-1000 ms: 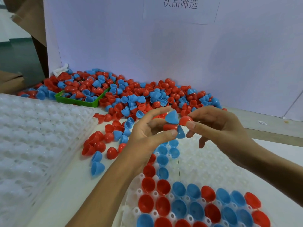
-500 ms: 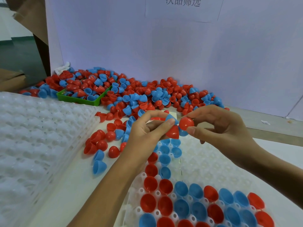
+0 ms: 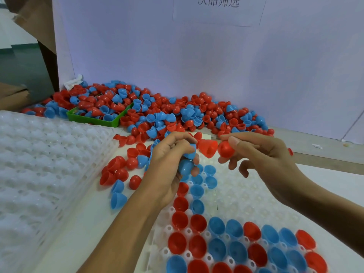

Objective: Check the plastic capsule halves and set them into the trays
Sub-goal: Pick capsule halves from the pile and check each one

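Both hands raised over the tray, each holding capsule halves.
Left hand [image 3: 173, 160] curls round blue capsule halves [image 3: 186, 166]; a red half [image 3: 208, 147] sits just right of its fingertips. Right hand [image 3: 264, 154] pinches a red rounded half [image 3: 225, 149] between thumb and forefinger. White tray [image 3: 246, 194] below both hands is partly filled; loose pile [image 3: 177, 113] lies on the counter beyond.

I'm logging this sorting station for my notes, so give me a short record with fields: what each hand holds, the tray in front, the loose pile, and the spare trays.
left hand: grips blue capsule halves
right hand: pinches a red half
red cone half: between the hands; holder unclear
front tray: partly filled with red and blue halves, open side up
loose pile: against the white board
green bin: in the pile
spare trays: stacked at left
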